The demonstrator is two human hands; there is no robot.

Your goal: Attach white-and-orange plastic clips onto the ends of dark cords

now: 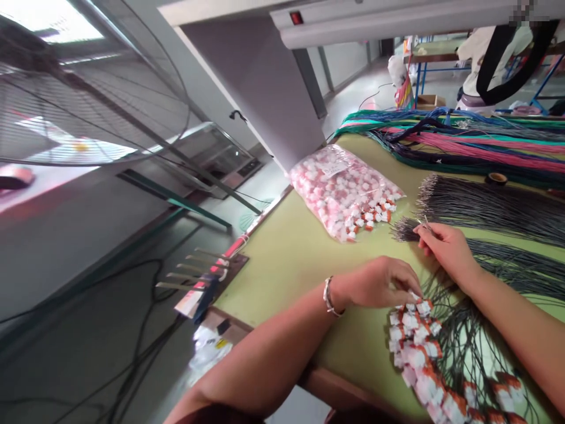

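My left hand (382, 281) is closed at the top of a pile of white and orange connectors (412, 338), its thumb and fingertips pinched on one of them. Black wires run from these connectors along the pile's right side. To the upper right, my right hand (448, 253) pinches a thin black wire whose metal tip pokes up past the fingers. Just beside those fingers lie the terminal ends of a black wire bundle (404, 228). A larger bundle of black wires (481, 203) stretches out behind it.
A clear plastic bag of connectors (342, 182) lies on the green tabletop (273, 277). Green, pink and blue cables (459, 141) and a tape roll (495, 178) are at the back. A pronged rack (207, 277) sits on the left edge; a fan (88, 100) stands beyond. Another person (489, 65) is behind.
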